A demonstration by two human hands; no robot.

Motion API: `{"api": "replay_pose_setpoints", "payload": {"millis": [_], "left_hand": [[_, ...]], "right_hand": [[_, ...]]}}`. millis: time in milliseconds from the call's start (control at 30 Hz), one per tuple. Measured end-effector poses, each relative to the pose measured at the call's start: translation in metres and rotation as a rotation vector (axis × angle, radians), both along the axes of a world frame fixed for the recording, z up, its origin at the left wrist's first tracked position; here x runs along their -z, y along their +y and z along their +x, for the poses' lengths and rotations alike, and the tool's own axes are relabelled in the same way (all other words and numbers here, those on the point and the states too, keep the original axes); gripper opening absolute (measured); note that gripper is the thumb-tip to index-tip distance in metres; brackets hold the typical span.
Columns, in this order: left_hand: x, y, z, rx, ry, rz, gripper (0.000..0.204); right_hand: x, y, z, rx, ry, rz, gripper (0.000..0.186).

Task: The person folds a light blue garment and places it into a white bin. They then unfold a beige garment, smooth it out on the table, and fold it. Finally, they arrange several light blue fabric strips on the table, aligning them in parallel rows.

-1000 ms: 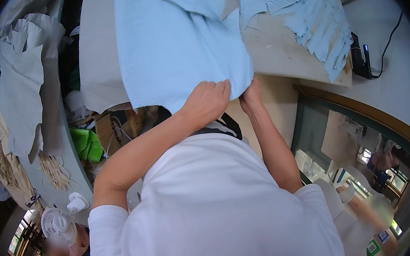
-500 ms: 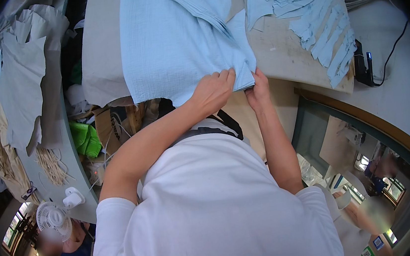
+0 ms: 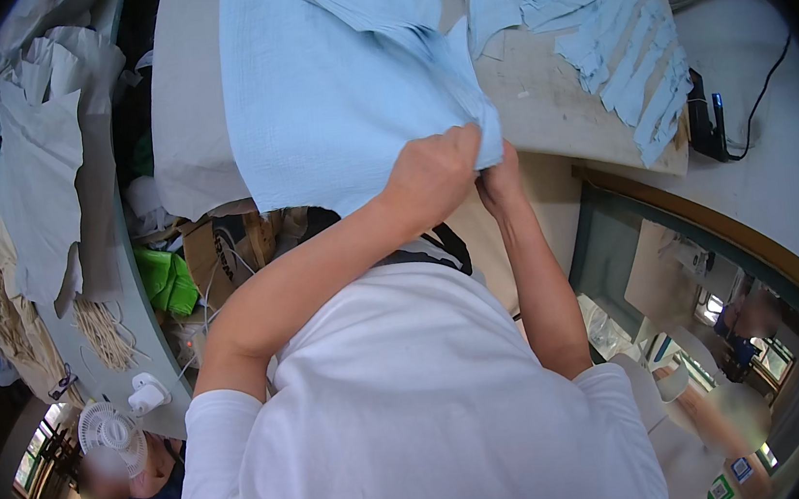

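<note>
A light blue piece of fabric (image 3: 335,100) with a crinkled weave lies over the near part of the work table, its lower edge hanging past the table's front. My left hand (image 3: 433,176) reaches across to the right and is closed on the fabric near its right corner. Right beside it, my right hand (image 3: 502,183) is closed at the same corner, from the outer side. A small dark bit shows by the right hand's fingers; its kind is too hidden to tell. The left fingertips are partly hidden by the hand's back.
Blue fabric strips (image 3: 629,69) lie on the table's right side (image 3: 541,113). Grey sheets (image 3: 46,179) and a bundle of cords (image 3: 108,331) rest on a side table at left. Below are a green bag (image 3: 167,279) and a cardboard box (image 3: 210,255). A fan (image 3: 112,436) stands near another person.
My left hand has moved right, close against my right hand. The fabric's right corner is drawn up and more bunched between the hands, with its surface pulled toward them.
</note>
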State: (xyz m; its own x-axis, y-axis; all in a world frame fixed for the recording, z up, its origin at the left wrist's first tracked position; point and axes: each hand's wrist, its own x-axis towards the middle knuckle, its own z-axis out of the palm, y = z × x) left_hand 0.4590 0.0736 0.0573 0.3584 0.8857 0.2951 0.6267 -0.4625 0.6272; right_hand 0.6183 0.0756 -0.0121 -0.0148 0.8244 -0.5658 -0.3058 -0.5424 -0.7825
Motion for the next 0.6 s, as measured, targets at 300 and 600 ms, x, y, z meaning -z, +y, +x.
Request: {"api": "replay_pose_setpoints", "payload": {"millis": [300,600], "left_hand": [[0.031,-0.005,0.006,0.087,0.171,-0.182,0.024],[0.032,-0.025,-0.072,-0.087,-0.246,-0.510,0.038]], "right_hand": [[-0.004,0.000,0.003,-0.043,0.116,-0.017,0.033],[-0.026,0.012,-0.006,-0.360,-0.183,0.089,0.063]]}}
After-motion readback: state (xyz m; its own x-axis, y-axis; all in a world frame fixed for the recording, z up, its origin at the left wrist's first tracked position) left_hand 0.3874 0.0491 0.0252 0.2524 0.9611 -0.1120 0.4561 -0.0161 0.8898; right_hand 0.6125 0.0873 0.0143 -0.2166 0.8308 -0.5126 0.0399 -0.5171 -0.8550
